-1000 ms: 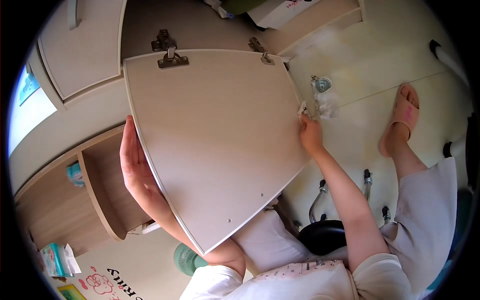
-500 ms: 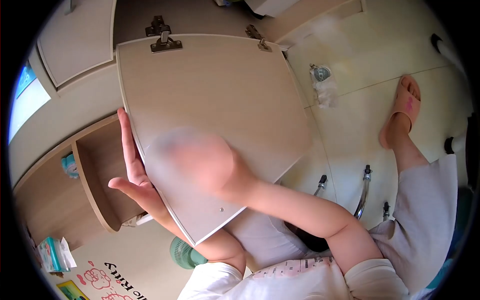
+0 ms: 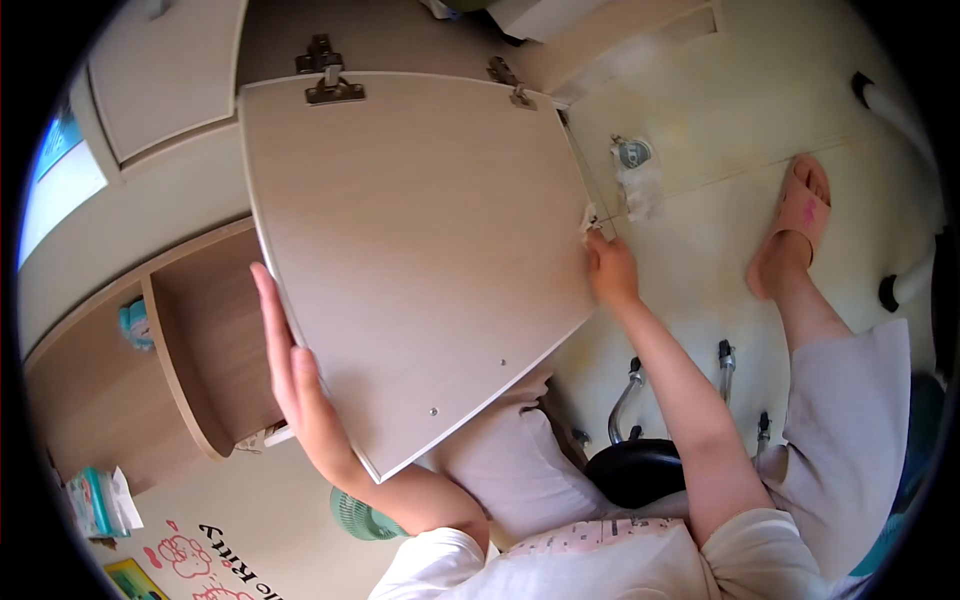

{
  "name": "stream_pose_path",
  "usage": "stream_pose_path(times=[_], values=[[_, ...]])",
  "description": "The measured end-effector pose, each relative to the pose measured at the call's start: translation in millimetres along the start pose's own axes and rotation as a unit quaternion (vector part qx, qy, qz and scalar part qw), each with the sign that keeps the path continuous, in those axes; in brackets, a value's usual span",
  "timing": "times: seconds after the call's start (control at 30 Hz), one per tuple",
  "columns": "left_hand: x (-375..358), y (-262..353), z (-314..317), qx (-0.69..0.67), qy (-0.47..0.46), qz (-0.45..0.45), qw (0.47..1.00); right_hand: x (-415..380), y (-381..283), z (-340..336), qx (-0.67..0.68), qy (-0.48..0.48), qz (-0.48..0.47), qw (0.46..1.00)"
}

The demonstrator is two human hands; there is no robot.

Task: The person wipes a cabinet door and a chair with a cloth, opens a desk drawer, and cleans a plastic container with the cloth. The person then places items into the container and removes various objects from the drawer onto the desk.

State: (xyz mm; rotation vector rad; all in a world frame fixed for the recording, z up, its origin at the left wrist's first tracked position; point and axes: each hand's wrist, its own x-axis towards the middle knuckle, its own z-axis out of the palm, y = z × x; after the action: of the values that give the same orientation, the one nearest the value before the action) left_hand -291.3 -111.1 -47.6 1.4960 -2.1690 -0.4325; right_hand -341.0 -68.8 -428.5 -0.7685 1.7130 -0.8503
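Note:
A pale cabinet door [image 3: 420, 250] stands swung open on two metal hinges, its inner face toward me. My left hand [image 3: 290, 365] rests along the door's left edge, fingers stretched out, part of the palm hidden behind the panel. At the right edge, my right hand [image 3: 613, 270] is closed on a crumpled white tissue [image 3: 590, 220], pressing it against the rim. Two small screws show near the door's lower edge. One hinge [image 3: 335, 88] is at the upper left, the other hinge [image 3: 522, 98] at the upper right.
On the floor at right lies a plastic packet [image 3: 633, 165]. My slippered foot [image 3: 800, 215] and chrome stool legs [image 3: 727, 370] are nearby. Left are a wooden shelf [image 3: 205, 330], a tissue pack [image 3: 92, 505] and a green fan [image 3: 362, 515].
My right hand, blurred over the door's face before, has moved to its right edge with the tissue. My left hand has slid lower along the left edge.

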Motion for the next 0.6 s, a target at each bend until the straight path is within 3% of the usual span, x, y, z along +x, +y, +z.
stream_pose_path(times=[0.03, 0.07, 0.1, 0.27, 0.3, 0.4, 0.5, 0.6], values=[[-10, -2, -7, 0.026, -0.018, 0.004, 0.999, -2, -14, 1, 0.001, 0.000, -0.009, 1.000], [-19, -5, -11, 0.013, -0.028, 0.008, 0.999, -10, -38, 3, 0.060, 0.097, -0.157, 0.981], [-23, -8, -12, 0.018, -0.024, 0.007, 1.000, -18, -64, 5, 0.120, 0.188, -0.296, 0.929], [-31, -11, -19, 0.008, -0.017, 0.008, 1.000, -93, -210, -31, 0.234, 0.188, -0.557, 0.774], [-32, -12, -19, 0.001, -0.018, 0.001, 1.000, -110, -226, -39, 0.291, 0.135, -0.559, 0.765], [-26, -8, -17, 0.024, -0.007, -0.019, 1.000, -121, -226, -38, 0.326, 0.100, -0.515, 0.786], [-24, -9, -12, 0.039, 0.001, -0.001, 0.999, -93, -172, -12, 0.159, 0.217, -0.476, 0.837], [-23, -6, -11, 0.066, 0.006, 0.018, 0.998, -55, -107, -2, 0.140, 0.213, -0.381, 0.889]])
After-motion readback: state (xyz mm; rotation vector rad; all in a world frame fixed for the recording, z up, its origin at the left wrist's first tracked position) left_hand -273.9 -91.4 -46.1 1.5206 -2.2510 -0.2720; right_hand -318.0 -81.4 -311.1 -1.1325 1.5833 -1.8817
